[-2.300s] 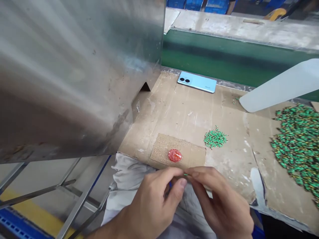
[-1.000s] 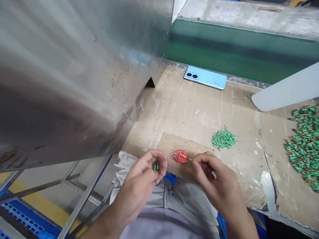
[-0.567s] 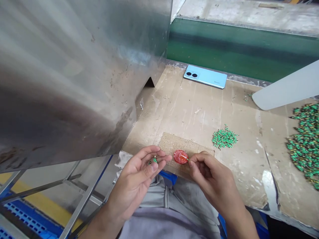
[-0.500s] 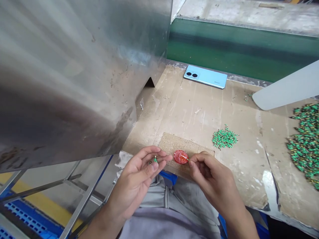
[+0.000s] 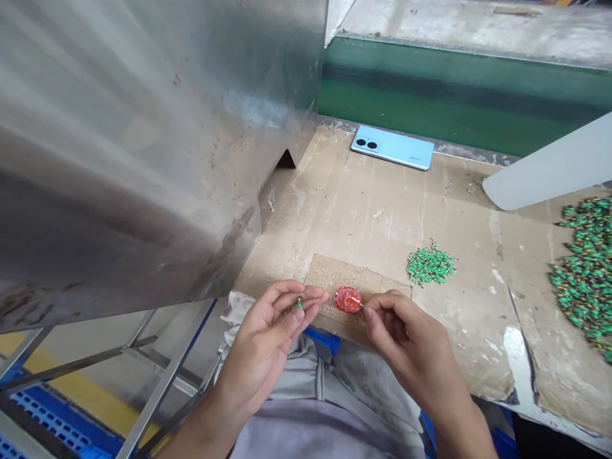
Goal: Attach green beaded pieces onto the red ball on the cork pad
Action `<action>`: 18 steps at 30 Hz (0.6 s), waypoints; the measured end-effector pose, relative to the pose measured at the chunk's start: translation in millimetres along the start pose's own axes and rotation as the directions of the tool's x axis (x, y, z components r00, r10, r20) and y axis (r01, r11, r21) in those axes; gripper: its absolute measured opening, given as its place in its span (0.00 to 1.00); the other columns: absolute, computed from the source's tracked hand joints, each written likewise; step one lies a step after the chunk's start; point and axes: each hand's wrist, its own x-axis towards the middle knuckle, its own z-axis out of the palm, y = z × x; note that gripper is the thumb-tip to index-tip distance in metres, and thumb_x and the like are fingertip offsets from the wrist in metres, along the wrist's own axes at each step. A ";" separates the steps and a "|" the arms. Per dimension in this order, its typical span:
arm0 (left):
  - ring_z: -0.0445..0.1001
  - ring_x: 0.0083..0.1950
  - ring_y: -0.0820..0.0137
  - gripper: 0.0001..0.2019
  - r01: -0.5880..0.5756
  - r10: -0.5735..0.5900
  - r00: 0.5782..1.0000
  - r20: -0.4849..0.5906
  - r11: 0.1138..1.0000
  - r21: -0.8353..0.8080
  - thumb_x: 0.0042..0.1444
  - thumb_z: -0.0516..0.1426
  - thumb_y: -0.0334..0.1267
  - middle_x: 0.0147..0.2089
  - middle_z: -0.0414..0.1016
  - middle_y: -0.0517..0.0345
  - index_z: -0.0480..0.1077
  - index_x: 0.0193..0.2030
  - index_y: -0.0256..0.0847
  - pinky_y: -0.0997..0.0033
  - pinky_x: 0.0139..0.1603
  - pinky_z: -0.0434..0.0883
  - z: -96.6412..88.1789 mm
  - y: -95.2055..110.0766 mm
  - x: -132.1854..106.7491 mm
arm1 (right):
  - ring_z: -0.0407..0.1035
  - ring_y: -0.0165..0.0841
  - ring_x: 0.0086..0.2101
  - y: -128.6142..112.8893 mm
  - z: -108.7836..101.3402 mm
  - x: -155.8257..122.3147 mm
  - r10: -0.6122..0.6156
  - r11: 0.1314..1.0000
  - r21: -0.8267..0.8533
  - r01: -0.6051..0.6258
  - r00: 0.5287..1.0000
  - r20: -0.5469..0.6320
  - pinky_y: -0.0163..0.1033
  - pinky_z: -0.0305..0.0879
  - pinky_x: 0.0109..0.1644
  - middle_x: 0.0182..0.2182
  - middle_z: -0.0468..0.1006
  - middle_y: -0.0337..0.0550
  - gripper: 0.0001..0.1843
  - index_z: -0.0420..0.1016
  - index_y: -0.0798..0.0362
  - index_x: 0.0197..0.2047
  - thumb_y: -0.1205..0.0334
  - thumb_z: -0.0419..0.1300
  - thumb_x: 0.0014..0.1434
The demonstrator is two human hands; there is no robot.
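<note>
My left hand (image 5: 270, 335) is at the table's near edge, fingers pinched on a tiny green part (image 5: 299, 303). My right hand (image 5: 406, 347) pinches a thin green pin (image 5: 357, 301) whose tip rests in a small red round dish (image 5: 349, 299). The dish sits on a rough brown pad (image 5: 335, 277) between my two hands. A small heap of green parts (image 5: 429, 264) lies beyond my right hand on the cardboard-covered table (image 5: 382, 210).
A big sheet-metal housing (image 5: 143, 140) fills the left. A light blue phone (image 5: 392, 146) lies at the back by a green conveyor belt (image 5: 459, 95). A white plastic piece (image 5: 545, 172) and a large pile of green parts (image 5: 586, 268) are on the right.
My hands, joined at first, have parted: the left now holds a green part off to the left, and the right has brought its pin to the red dish.
</note>
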 end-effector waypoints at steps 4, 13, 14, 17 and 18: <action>0.85 0.60 0.63 0.07 0.008 -0.008 1.000 -0.008 1.000 -0.013 0.65 0.66 0.25 0.51 0.88 0.50 0.79 0.47 0.38 0.70 0.66 0.79 1.3 0.0 -0.2 | 0.63 0.28 0.23 0.6 -0.6 0.4 -0.008 1.000 0.004 0.008 1.000 -0.001 0.35 0.60 0.26 0.27 0.72 0.34 0.07 0.75 0.48 0.39 0.63 0.60 0.73; 0.84 0.62 0.63 0.12 0.017 -0.016 1.000 -0.024 1.000 0.021 0.64 0.68 0.27 0.56 0.87 0.50 0.82 0.53 0.39 0.74 0.64 0.79 -0.2 0.3 0.8 | 0.63 0.28 0.24 3.2 1.2 1.9 -0.016 1.000 0.000 0.016 1.000 0.003 0.34 0.60 0.27 0.27 0.72 0.33 0.06 0.75 0.48 0.40 0.64 0.60 0.73; 0.84 0.62 0.63 0.12 0.023 -0.022 1.000 -0.020 0.999 0.026 0.64 0.69 0.27 0.57 0.87 0.50 0.83 0.53 0.39 0.75 0.63 0.79 0.1 0.4 0.7 | 0.63 0.28 0.24 3.2 1.0 1.9 -0.022 1.000 0.002 0.022 1.000 0.008 0.34 0.60 0.27 0.28 0.72 0.33 0.06 0.75 0.48 0.41 0.65 0.60 0.72; 0.84 0.62 0.64 0.08 0.036 -0.037 0.999 0.011 0.998 0.049 0.64 0.69 0.29 0.55 0.88 0.51 0.85 0.49 0.39 0.78 0.63 0.78 1.1 1.1 -0.1 | 0.63 0.27 0.24 3.0 -0.2 1.4 -0.030 1.000 0.010 0.030 0.999 0.020 0.33 0.60 0.27 0.28 0.72 0.33 0.05 0.75 0.48 0.42 0.65 0.60 0.73; 0.84 0.62 0.64 0.07 0.040 -0.041 0.999 0.020 0.998 0.056 0.64 0.69 0.29 0.55 0.88 0.51 0.86 0.48 0.39 0.78 0.63 0.78 1.4 1.3 -0.4 | 0.63 0.27 0.24 3.1 -0.7 0.9 -0.029 0.999 0.013 0.029 0.999 0.023 0.33 0.60 0.27 0.28 0.72 0.33 0.05 0.74 0.48 0.42 0.65 0.60 0.73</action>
